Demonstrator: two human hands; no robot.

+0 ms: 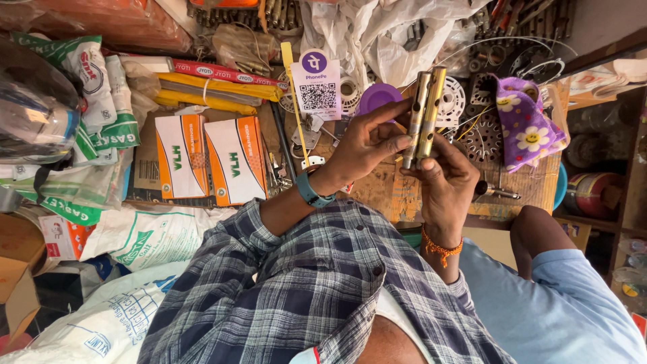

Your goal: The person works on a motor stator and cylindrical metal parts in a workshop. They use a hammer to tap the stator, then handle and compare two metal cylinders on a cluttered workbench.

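Head view: left hand and right hand pinch two brass-coloured metal tubes together above cluttered desk; loose grip could drop one into clutter.

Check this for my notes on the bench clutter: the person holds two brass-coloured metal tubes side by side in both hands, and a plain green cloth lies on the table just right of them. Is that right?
Not quite. In the head view the cloth right of the brass-coloured metal tubes is purple with white flowers, not plain green. The rest holds: the left hand and right hand hold the two tubes side by side above the table.
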